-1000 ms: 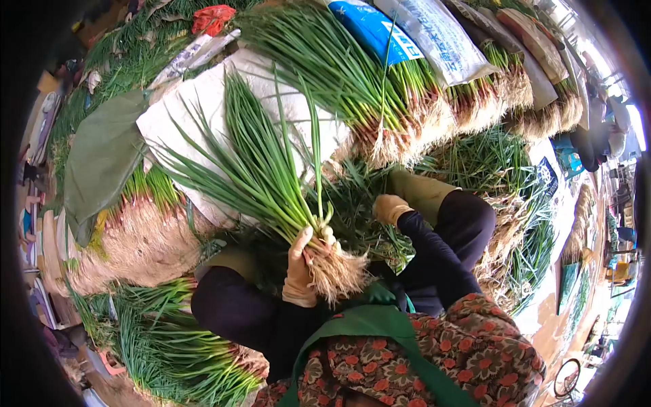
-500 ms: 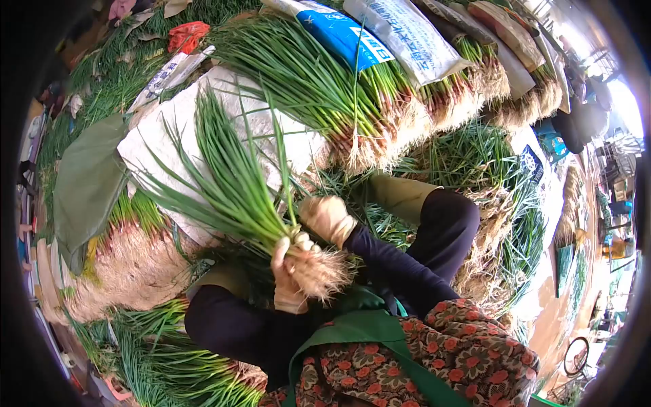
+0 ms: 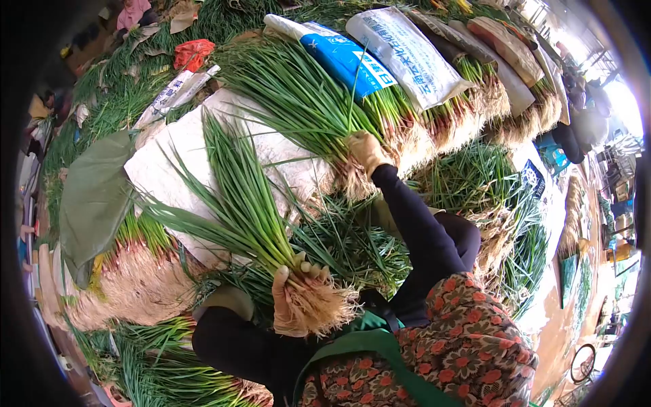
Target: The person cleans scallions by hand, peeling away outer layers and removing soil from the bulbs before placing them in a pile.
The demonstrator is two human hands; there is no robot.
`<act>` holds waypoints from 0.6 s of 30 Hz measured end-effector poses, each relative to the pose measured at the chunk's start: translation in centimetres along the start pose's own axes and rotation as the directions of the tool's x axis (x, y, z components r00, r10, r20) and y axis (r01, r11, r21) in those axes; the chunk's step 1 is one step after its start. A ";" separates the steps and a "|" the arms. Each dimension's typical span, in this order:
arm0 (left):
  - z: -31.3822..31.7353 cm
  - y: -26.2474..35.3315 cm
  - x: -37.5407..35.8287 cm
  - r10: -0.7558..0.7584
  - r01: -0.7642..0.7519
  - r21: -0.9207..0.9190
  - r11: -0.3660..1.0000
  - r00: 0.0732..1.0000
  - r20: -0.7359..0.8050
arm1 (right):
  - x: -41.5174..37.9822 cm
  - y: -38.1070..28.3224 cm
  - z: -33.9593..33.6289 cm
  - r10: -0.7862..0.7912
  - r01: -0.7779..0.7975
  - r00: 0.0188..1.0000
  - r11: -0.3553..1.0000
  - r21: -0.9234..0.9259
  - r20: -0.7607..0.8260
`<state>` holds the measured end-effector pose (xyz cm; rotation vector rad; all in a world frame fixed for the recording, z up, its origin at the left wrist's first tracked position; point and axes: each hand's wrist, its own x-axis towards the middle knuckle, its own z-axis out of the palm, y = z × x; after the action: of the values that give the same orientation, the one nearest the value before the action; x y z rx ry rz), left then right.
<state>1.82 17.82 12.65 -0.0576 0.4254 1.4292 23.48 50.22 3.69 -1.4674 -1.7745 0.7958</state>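
My left hand (image 3: 293, 304) wears a pale glove and is wrapped round a bunch of scallions (image 3: 251, 203) just above the roots. Their long green leaves fan up and to the left, and the pale roots (image 3: 322, 308) hang out toward my lap. My right hand (image 3: 366, 150), gloved too, reaches forward to a heap of scallions (image 3: 298, 102), its fingers curled on the stems near the root end. The fingertips are partly hidden there.
A white sheet (image 3: 176, 152) lies behind the bunch, with a grey-green cover (image 3: 91, 197) at its left. Blue-and-white sacks (image 3: 352, 61) and a white sack (image 3: 407, 57) top the stacked scallions. More scallions (image 3: 169, 373) lie lower left. A person in pink (image 3: 132, 13) is far back.
My right hand has moved from beside the held bunch up and forward to the heap. My left hand keeps its hold, and the bunch sits slightly lower in view.
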 end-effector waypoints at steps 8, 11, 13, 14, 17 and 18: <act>-2.0 -0.9 1.2 -0.094 0.139 0.273 0.952 0.981 -0.172 | -19.8 -13.3 3.1 -0.036 -0.001 0.823 0.998 0.064 0.567; -0.5 -1.3 1.2 -0.053 0.056 0.032 0.998 0.994 -0.097 | -20.8 -11.0 4.9 0.028 -0.071 0.934 0.992 0.108 0.356; -3.3 -0.6 0.9 -0.035 0.037 -0.062 0.997 0.999 0.021 | -20.6 -7.9 5.3 0.037 -0.007 0.934 0.996 -0.086 0.355; -4.6 -0.2 0.6 0.008 -0.005 -0.076 0.997 0.999 0.048 | -19.9 -7.1 4.2 0.273 -0.223 0.854 0.961 -0.163 0.443; -4.0 0.5 -0.2 0.022 0.002 -0.197 0.980 0.993 0.117 | -16.8 -4.0 0.8 0.175 0.150 0.846 0.828 -0.540 0.504; -3.6 0.5 -0.2 0.045 -0.026 -0.185 0.982 0.994 0.102 | -14.8 -4.1 -1.5 0.166 0.150 0.915 0.704 -0.694 0.366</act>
<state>0.46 16.69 9.44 -0.1234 0.2074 1.4964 24.20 34.97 6.02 -1.8858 -2.5988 0.4232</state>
